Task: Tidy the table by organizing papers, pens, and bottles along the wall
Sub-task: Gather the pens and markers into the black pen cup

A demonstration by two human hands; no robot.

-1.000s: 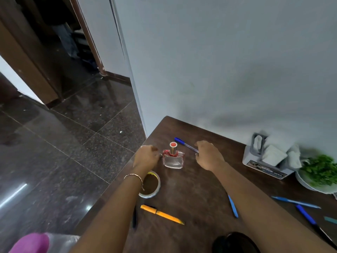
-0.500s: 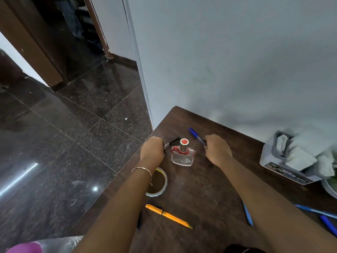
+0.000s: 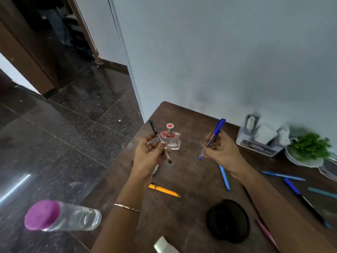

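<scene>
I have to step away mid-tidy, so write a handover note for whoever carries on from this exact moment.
Left hand: grips a black pen, held above the table.
Right hand: grips a blue capped pen, also held up.
On the table: a small glass bottle stands upright beyond the hands; an orange pen, a light blue pen and more blue pens lie scattered.
A purple-capped bottle lies on its side at the near left; I cannot tell what it rests on.
Done: two pens in hand.
Left: line up pens and bottles along the wall.
</scene>
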